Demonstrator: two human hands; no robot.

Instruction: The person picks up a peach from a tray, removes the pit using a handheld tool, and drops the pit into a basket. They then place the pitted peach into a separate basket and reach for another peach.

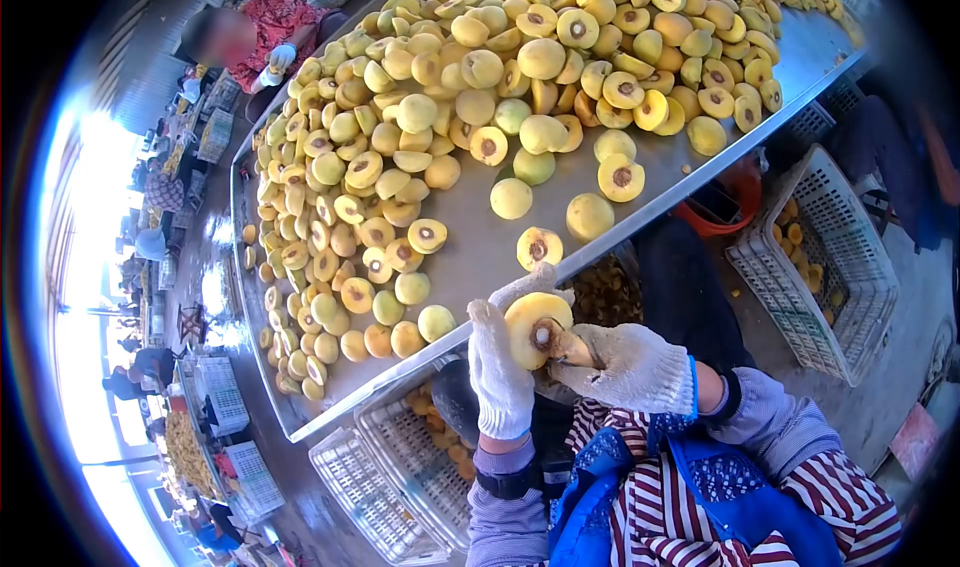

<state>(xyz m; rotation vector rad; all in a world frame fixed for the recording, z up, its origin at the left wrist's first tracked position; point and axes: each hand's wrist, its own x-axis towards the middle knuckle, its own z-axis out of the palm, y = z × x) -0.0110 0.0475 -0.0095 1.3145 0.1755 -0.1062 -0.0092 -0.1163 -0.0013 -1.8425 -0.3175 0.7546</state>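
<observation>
1. Head view, your hands: your left hand, in a pale knitted glove, has its grip closed around a yellow fruit half. The cut face shows a brown, hollowed centre with a pale spot. Your right hand, gloved too, has its grip narrow, fingers pinching a small tan piece against that centre; you cannot tell from here whether it is a tool or fruit. Both hands are just off the near edge of the metal surface.

2. Head view, on the surface: a broad fruit pile covers the far and left parts, some halves cut side up, others rounded side up. One loose half lies cut side up by the near edge, just beyond your hands.

3. Head view, around the surface: to its right, a white crate stands on the floor with fruit pieces inside, and a red basin is tucked close to the surface's edge. Below its near edge, left of you, pale crates sit together, with orange-yellow pieces showing in one of them.

4. Head view, past the surface's far-left side: a person in a red patterned top holds a gloved hand near the edge.
</observation>
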